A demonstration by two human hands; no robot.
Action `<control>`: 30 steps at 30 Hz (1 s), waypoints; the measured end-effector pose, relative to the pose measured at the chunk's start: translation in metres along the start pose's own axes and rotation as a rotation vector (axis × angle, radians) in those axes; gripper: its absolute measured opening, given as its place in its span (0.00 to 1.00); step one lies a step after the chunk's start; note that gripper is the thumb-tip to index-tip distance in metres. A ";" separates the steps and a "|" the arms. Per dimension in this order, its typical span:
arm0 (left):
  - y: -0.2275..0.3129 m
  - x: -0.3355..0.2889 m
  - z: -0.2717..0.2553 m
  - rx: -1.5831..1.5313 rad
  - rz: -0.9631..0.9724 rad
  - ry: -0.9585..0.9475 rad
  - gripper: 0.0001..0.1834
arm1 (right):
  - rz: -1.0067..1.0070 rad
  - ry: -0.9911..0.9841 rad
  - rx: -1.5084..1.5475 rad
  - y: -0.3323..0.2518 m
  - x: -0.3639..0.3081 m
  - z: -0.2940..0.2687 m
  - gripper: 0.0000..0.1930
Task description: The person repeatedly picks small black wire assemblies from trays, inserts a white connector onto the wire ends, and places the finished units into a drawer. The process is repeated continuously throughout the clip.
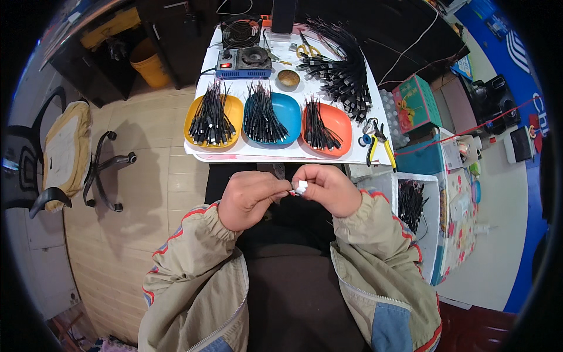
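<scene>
"While the small white piece (302, 187) sits on the near side of the orange tray (342, 120), which hand is closer?"

"The right hand (332, 191): its fingers are curled closed, the piece at their tips, gripped or wrapped on, I can't tell which."

"Its long axis?"

"Too small to tell."

"And the left hand (251, 198)?"

"Also on the tray's near side, fingers pinched together; what they grip is hidden."

"Beyond?"

"Black cables (319, 130) lie in the tray, pliers (388, 152) to its right."

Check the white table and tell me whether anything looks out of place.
Yes: the yellow-handled pliers at the right front corner of the white table look askew: their handles appear to jut past the edge.
</scene>
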State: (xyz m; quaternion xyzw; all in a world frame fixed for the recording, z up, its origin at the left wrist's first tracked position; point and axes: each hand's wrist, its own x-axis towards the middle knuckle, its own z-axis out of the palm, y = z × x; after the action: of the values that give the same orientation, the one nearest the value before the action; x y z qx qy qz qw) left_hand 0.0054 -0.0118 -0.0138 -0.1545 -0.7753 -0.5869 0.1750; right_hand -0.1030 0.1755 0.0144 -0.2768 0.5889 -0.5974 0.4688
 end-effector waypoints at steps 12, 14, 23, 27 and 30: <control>-0.005 -0.012 0.017 -0.959 -0.452 0.107 0.07 | -0.841 0.354 -0.983 -0.006 -0.009 0.017 0.10; -0.004 -0.012 0.018 -0.967 -0.469 0.097 0.07 | -0.821 0.332 -0.995 -0.006 -0.009 0.016 0.09; -0.009 -0.003 0.006 0.180 0.163 0.035 0.05 | 0.211 -0.016 0.360 0.007 -0.013 -0.001 0.08; -0.009 -0.009 0.011 -0.597 -0.313 0.054 0.05 | -0.058 0.036 0.029 0.003 -0.016 0.001 0.09; -0.009 -0.012 0.018 -1.055 -0.447 0.072 0.07 | -0.440 0.209 -0.562 -0.004 -0.016 0.005 0.08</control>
State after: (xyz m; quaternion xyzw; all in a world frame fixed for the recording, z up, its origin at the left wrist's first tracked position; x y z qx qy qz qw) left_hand 0.0103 0.0025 -0.0318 -0.0331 -0.3846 -0.9221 -0.0279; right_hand -0.0934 0.1873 0.0225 -0.4522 0.7010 -0.5239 0.1723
